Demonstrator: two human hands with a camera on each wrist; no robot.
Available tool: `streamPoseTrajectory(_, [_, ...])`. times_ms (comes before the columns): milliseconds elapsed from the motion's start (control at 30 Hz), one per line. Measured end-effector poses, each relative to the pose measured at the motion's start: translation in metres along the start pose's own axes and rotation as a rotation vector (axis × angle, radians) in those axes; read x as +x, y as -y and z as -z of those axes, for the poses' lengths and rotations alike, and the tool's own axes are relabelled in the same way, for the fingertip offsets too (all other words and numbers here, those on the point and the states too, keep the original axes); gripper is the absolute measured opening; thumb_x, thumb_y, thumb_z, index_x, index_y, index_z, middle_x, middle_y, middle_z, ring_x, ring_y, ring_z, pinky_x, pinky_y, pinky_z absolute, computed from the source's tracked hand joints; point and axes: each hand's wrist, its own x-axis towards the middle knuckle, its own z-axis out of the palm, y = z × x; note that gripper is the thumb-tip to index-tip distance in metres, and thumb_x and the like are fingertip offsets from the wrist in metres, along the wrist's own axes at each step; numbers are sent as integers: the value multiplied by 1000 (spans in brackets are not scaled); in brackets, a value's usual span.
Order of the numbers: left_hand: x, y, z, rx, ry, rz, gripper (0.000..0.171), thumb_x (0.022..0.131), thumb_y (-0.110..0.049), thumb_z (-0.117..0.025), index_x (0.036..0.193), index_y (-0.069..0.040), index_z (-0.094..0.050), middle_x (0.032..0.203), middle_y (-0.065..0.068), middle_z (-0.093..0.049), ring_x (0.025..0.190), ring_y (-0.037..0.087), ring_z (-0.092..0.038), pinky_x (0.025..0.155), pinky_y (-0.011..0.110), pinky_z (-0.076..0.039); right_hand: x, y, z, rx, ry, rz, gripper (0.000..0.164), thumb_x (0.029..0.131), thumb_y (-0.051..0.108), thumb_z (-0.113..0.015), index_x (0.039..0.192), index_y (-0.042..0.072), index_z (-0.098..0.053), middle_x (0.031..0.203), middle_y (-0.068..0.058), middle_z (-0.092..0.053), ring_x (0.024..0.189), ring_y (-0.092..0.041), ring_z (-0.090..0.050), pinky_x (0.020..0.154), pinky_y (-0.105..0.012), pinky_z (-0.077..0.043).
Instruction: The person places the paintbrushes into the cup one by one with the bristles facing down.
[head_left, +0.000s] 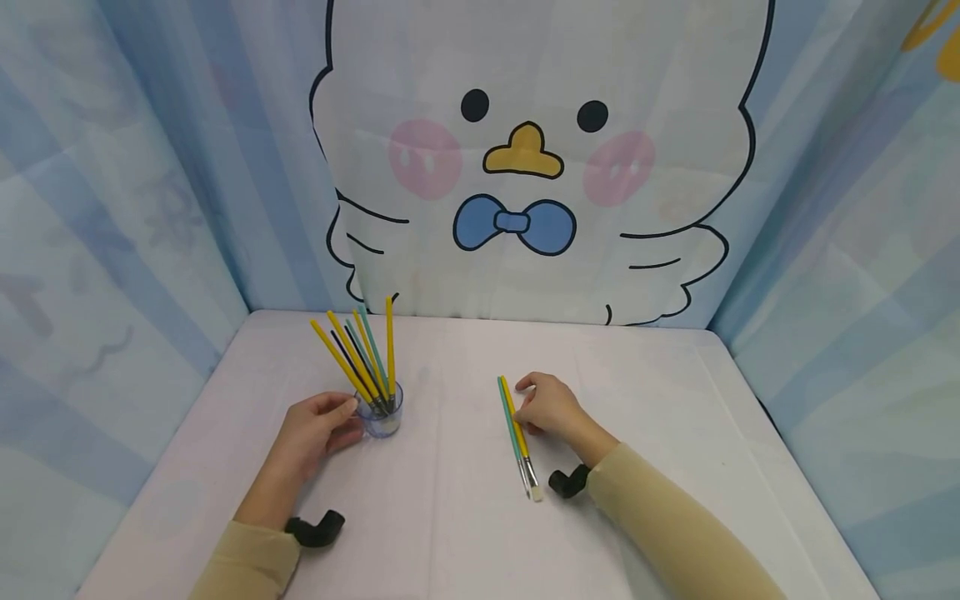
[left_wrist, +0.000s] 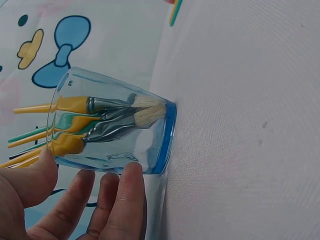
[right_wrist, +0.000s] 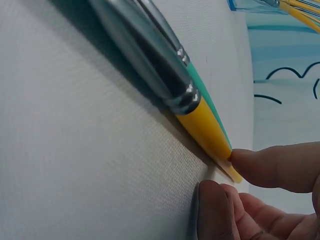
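A clear plastic cup (head_left: 380,419) with a blue base (left_wrist: 168,137) stands upright on the left of the table. Several paintbrushes (left_wrist: 145,115) lean in it, bristles down, their yellow, teal and dark handles fanning upward. My left hand (head_left: 318,429) touches the cup's left side, thumb near the rim and fingers fairly straight along the wall. Right of centre, a teal paintbrush (head_left: 511,429) and a yellow paintbrush (head_left: 516,418) lie side by side, bristles toward me. My right hand (head_left: 551,408) is beside them, its thumb at the yellow handle and its loosely bent fingers close to the tabletop.
The table (head_left: 442,517) has a pale cloth cover. Behind it hangs a curtain (head_left: 525,275) with a cartoon bird, and blue patterned curtains (head_left: 97,250) close in both sides. Black wrist mounts (head_left: 317,530) stick out from both sleeves.
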Motion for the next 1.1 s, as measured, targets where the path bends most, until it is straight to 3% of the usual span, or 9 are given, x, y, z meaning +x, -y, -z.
streamPoseTrajectory(333, [0, 0, -1, 16, -12, 11, 45, 108, -26, -68, 143, 1, -60, 122, 9, -67, 101, 15, -70, 87, 28, -68, 4, 5, -5, -121, -25, 5, 47, 83, 7, -80, 129, 11, -68, 91, -7, -67, 60, -17, -65, 55, -23, -52])
streamPoseTrajectory(500, [0, 1, 0, 5, -2, 5, 47, 108, -27, -68, 143, 2, -59, 122, 9, -67, 102, 16, -70, 87, 29, -68, 1, 8, -6, -130, -35, 2, 46, 84, 8, -80, 128, 11, -68, 92, -7, -67, 62, -17, -65, 55, -23, -51])
streamPoseTrajectory(833, [1, 1, 0, -3, -1, 6, 47, 107, -27, -69, 143, 2, -59, 122, 10, -68, 102, 16, -71, 87, 30, -68, 6, 2, -13, -223, -109, 50, 40, 83, 13, -82, 121, 12, -70, 90, -4, -68, 78, -20, -62, 65, -28, -47])
streamPoseTrajectory(1100, [1, 1, 1, -2, 1, 7, 48, 107, -28, -69, 143, 2, -60, 123, 10, -68, 101, 15, -71, 88, 30, -68, 7, -1, -7, -129, -94, 17, 37, 87, 11, -77, 123, 12, -71, 93, -6, -68, 75, -20, -63, 61, -26, -49])
